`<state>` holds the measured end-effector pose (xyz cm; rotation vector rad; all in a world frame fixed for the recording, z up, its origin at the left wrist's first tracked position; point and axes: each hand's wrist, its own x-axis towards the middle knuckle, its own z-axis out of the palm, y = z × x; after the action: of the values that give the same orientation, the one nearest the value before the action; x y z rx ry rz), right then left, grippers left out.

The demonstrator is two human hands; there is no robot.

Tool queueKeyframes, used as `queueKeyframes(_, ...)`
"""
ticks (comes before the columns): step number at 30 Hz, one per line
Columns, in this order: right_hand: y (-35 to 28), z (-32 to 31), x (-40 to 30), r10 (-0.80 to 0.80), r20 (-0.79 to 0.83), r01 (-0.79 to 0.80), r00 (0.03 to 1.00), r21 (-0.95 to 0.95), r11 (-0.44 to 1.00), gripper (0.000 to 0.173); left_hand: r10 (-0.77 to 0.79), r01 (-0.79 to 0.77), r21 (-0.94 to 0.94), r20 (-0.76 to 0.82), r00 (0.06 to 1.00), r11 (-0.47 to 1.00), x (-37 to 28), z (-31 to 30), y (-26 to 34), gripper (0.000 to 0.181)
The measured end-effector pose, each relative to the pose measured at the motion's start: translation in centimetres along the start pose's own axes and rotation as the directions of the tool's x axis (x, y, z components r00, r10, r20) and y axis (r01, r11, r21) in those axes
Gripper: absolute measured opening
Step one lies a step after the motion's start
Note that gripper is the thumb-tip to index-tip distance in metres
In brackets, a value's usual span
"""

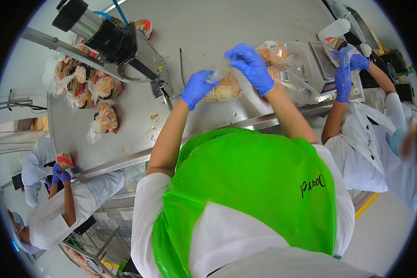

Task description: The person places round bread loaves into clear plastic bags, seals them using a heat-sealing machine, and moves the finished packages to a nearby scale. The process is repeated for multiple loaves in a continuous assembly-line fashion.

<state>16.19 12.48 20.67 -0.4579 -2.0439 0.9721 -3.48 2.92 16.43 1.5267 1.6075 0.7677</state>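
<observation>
In a blue glove, my left hand pinches the gathered plastic neck of a clear bag of food, which lies on the steel table before me. My right hand, gloved too, is raised just right of the bag's neck with fingers curled; whether it holds any of the film, I cannot tell. Several bagged food packs with printed labels lie right of my right hand. Left of my left hand stands a bag-closing machine with a black and metal head. What is inside my bag looks orange-brown and is partly covered by the film.
Bagged packs with red labels are piled at the left, one lying apart. Co-workers stand on both sides; the right one's gloved hands hold a bag over a scale. A white bottle lies behind. Crumbs dot the steel table.
</observation>
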Motion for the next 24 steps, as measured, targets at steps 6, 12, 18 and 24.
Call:
queueKeyframes(6,4.3,4.0,-6.7,0.609,0.198,-0.638,0.768,0.144,0.757,0.113,0.040,-0.002,-0.537,0.059,0.997,0.844,0.0,-0.9,0.6,0.022)
queueKeyframes(12,4.7,5.9,-2.0,0.492,0.556,-0.681,0.669,0.195,0.706,0.062,0.052,-0.093,-0.470,-0.100,0.994,0.878,-0.2,-0.9,3.4,0.027)
queueKeyframes(18,1.5,6.0,-1.3,0.538,0.338,-0.630,0.772,0.517,0.579,0.031,0.257,-0.307,-0.177,-0.257,0.932,0.935,-2.7,0.1,-1.9,0.061)
queueKeyframes(24,-1.1,11.9,-0.6,0.118,0.270,-0.084,0.956,-0.136,0.987,0.039,0.049,-0.153,-0.346,-0.290,0.956,0.926,-1.5,7.0,-12.0,0.045)
